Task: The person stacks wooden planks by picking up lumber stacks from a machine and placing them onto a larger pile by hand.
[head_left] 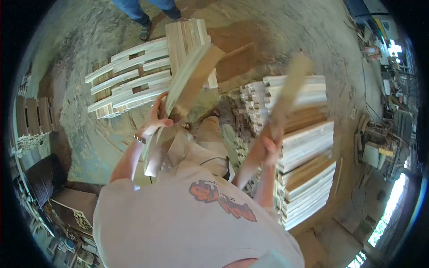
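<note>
My left hand (157,117) is closed around a wooden board (190,82) in front of my left side, thumb on the near face. The board slants from beside my waist up toward the far stack, and more than one piece may be in that grip. On the other side, my right hand (270,146) grips a second wooden board (288,91), which is smeared by motion and stands slanted over the right-hand stack. Ahead to the left lies a criss-cross stack of boards (143,60). Close by my right arm rises a tall stack of boards (308,143).
A person's legs (143,15) in blue trousers stand beyond the far stack. More stacked wood (35,116) is at the far left, near a brown box (76,203). Machinery and hoses (373,143) line the right side. The concrete floor (98,147) is dusty.
</note>
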Available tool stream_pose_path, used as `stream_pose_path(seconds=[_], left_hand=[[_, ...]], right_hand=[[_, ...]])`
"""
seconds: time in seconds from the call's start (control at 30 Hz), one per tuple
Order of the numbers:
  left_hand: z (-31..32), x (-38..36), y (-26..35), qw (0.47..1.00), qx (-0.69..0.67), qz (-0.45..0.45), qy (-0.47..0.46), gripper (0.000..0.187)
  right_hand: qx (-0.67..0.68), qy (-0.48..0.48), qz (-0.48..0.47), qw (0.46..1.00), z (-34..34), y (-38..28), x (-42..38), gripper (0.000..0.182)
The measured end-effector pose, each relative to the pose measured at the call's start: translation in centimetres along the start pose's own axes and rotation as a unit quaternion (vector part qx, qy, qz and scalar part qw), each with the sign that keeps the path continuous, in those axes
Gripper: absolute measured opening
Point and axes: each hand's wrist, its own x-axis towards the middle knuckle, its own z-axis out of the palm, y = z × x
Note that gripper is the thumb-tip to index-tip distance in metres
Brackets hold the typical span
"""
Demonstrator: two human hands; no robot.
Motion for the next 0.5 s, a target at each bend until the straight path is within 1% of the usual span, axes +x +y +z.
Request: stream_pose_path(seconds=[0.03,0.07,0.1,0.13,0.17,0.23,0.27,0.33,0.37,0.4,0.47,0.5], left_hand=[[0.1,0.6,-0.8,0.996,-0.023,0.026,0.081,0.12],[-1.3,2.0,-2.1,0.993,0.034,0.006,0.11,0.123],[-1.5,3.2,-3.6,0.984,0.051,0.021,0.167,0.121],[-1.8,5.0,-4.0,0.972,0.07,0.039,0.222,0.12],[-2.0,7.0,-3.6,0.972,0.072,0.035,0.22,0.12],[-1.6,10.8,-3.7,0.94,0.109,-0.071,0.314,0.126],[-1.9,13.4,-4.0,0.939,0.109,-0.073,0.316,0.126],[-2.5,17.9,-5.2,0.876,0.224,-0.145,0.403,0.133],[-3.1,20.4,-6.1,0.863,0.237,-0.158,0.418,0.132],[-3.2,22.6,-5.9,0.864,0.235,-0.162,0.414,0.132],[-2.9,26.6,-5.4,0.8,0.307,-0.229,0.461,0.135],[-2.9,28.5,-5.6,0.788,0.319,-0.251,0.464,0.137]], right_hand=[[-0.036,-0.04,0.008,0.999,2.0,2.6,4.1,0.092],[-0.1,-0.083,-0.016,0.991,5.6,3.0,7.7,0.092],[-0.177,-0.128,-0.032,0.975,8.6,3.1,10.2,0.091],[-0.222,-0.109,-0.063,0.967,11.2,5.5,13.0,0.091],[-0.271,-0.089,-0.097,0.953,13.8,7.8,15.6,0.092],[-0.432,-0.082,-0.061,0.896,19.5,8.0,19.1,0.096],[-0.432,-0.085,-0.059,0.896,21.8,9.1,21.3,0.096],[-0.505,-0.083,-0.01,0.859,25.3,11.7,24.1,0.1],[-0.53,-0.09,-0.011,0.843,26.7,12.8,25.6,0.102],[-0.534,-0.088,-0.006,0.841,28.0,13.9,26.9,0.102],[-0.585,-0.062,-0.021,0.809,30.1,16.2,29.3,0.101],[-0.592,-0.065,-0.017,0.803,31.0,17.5,30.1,0.101]])
